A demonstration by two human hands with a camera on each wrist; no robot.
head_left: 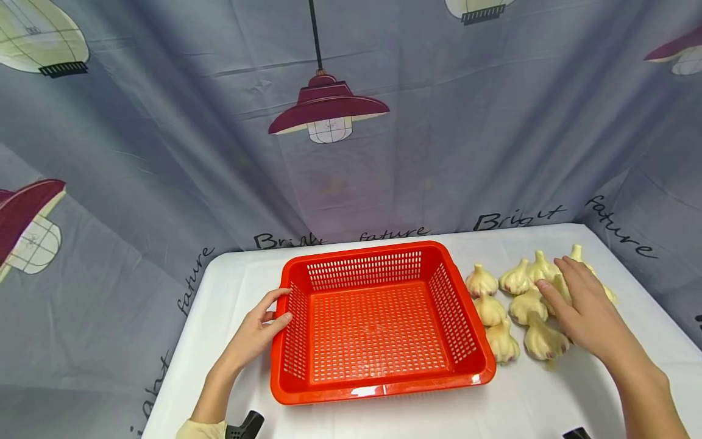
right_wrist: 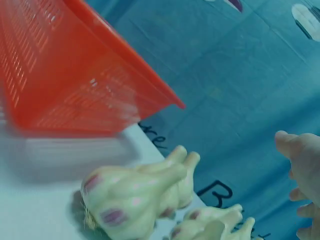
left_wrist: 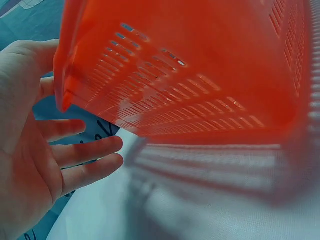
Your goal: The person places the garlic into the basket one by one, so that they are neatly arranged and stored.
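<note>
A red plastic basket with slotted walls lies on the white table, its inside bare. At its left rim, my left hand holds on, thumb and forefinger over the edge. The other fingers extend below the rim, outside the wall. To the basket's right, several garlic bulbs with purple patches lie close together. My right hand is above the right side of this group, fingers extended, partly hiding some bulbs. In the right wrist view, the nearest garlic bulb lies apart from the hand.
The white tabletop runs in front of the basket and along both sides. A grey curtain printed with lamps and lettering hangs behind the table and at its sides. Dark wrist devices show at the bottom edge.
</note>
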